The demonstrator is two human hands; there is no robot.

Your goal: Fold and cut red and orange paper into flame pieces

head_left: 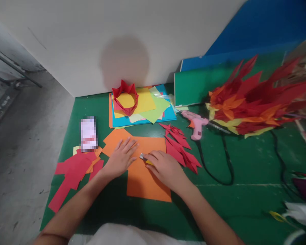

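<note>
My left hand (121, 157) lies flat with fingers spread, across orange paper. An orange sheet (149, 180) lies under both hands, and a smaller orange piece (117, 139) sits partly beneath my left hand at the upper left. My right hand (165, 168) is wrapped round a yellow utility knife (148, 161), whose grey front end points left towards my left fingers. Most of the knife's body is hidden in the palm. Folded red paper petals (180, 146) lie just right of the sheet.
Behind are stacked coloured sheets (145, 119) with a red folded paper ring (136, 102). A pink glue gun (196, 124) trails a black cord (220, 182). At right stands a red-orange paper construction (244, 102); at left, a phone (88, 133) and red paper offcuts (75, 168).
</note>
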